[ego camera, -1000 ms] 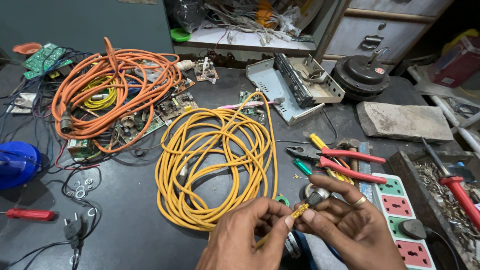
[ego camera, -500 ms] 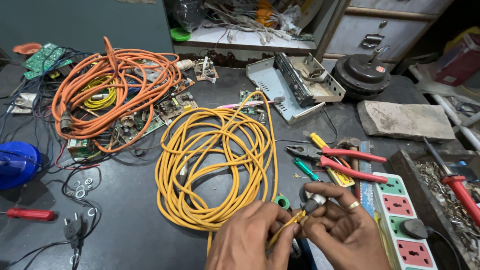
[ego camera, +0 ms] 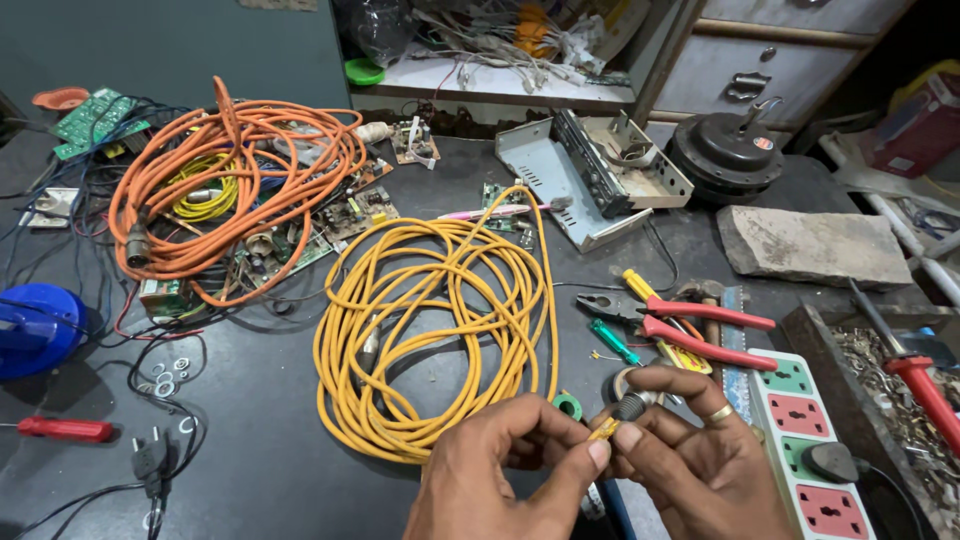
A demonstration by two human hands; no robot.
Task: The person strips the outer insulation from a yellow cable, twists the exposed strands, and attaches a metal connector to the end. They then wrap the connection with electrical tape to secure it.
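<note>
My left hand (ego camera: 510,475) pinches the loose end of the yellow cable (ego camera: 604,430) between thumb and forefinger at the bottom centre. My right hand (ego camera: 695,460), with a ring on one finger, meets it fingertip to fingertip and holds a small dark plug piece (ego camera: 630,405) against that cable end. The rest of the yellow cable lies in a big coil (ego camera: 430,330) on the dark table (ego camera: 260,470), just beyond my hands.
Red-handled pliers (ego camera: 690,325), a yellow screwdriver (ego camera: 650,300) and a green one (ego camera: 612,342) lie right of the coil. A power strip (ego camera: 810,440) sits by my right hand. An orange cable coil (ego camera: 230,190), circuit boards and a blue object (ego camera: 35,330) fill the left.
My hands have shifted slightly right and forward. The fingertips have closed tighter around the yellow cable end, with the dark plug piece now pressed at it.
</note>
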